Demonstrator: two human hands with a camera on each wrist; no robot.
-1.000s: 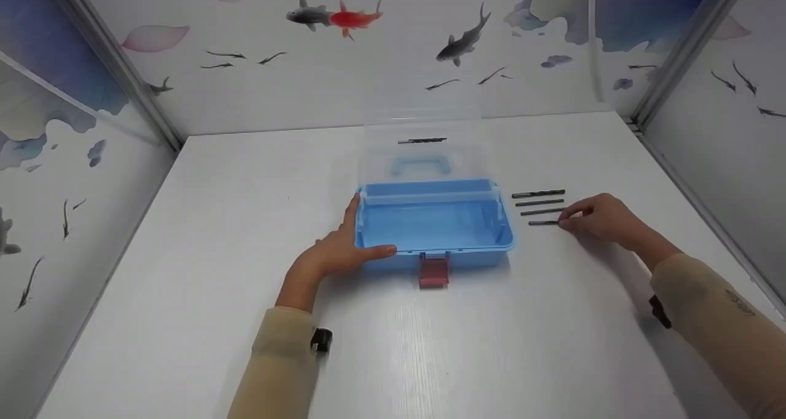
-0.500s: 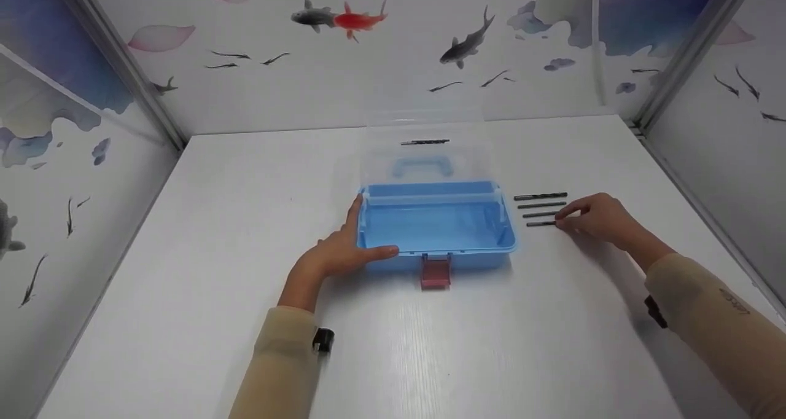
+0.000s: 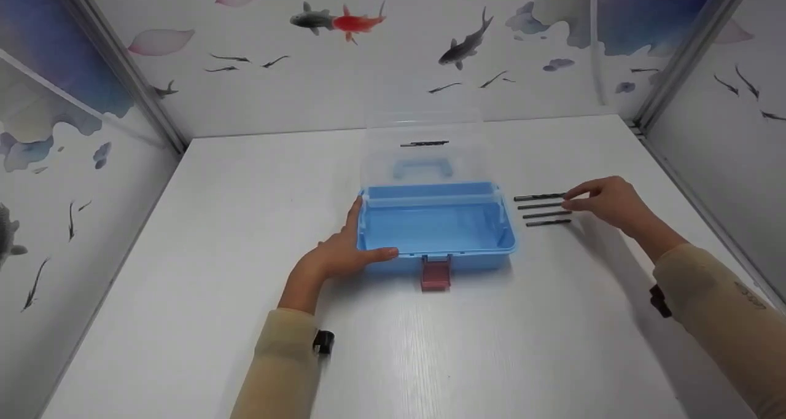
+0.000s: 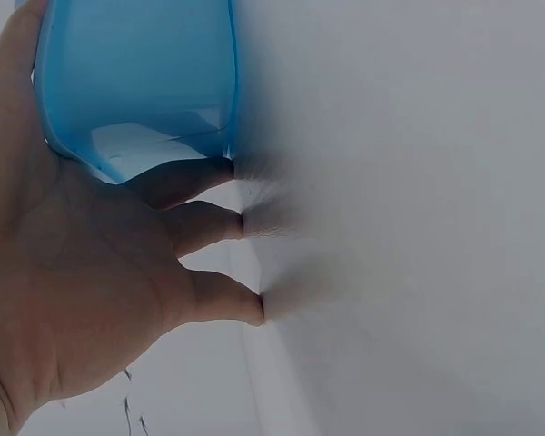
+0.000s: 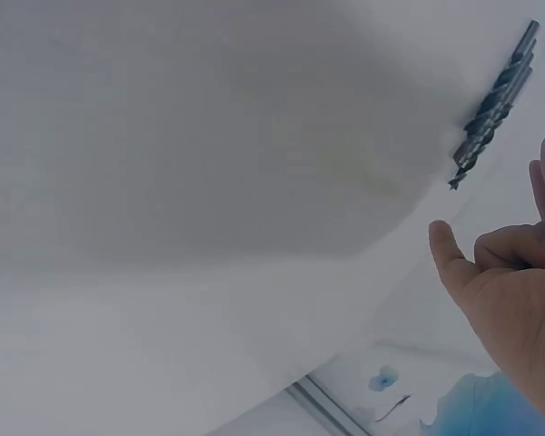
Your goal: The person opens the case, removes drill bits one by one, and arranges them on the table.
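A light-blue plastic toolbox [image 3: 433, 260] stands with its clear lid [image 3: 377, 161] folded back. My left hand [image 3: 334, 251] rests against its front left corner, thumb along the front rim and index finger up the left wall. In the left wrist view the other fingers [image 4: 220, 295] of that hand stretch out and touch the table. To the right of the box lie several drill bits [image 3: 548, 223] in a column, roughly parallel. My right hand [image 3: 605, 203] hovers at the right ends of the upper bits, thumb and index finger apart. No bit shows between them.
More drill bits [image 3: 430, 143] show behind the box through the clear lid. A reddish latch [image 3: 436, 274] hangs down at the box's front. White walls printed with fish [image 3: 463, 41] enclose the white table [image 3: 245, 179] at the back and sides.
My right hand has left the nearest drill bit and moved back, away from me, to the upper bits. The nearest bit now shows its whole length. My left hand stays on the toolbox.
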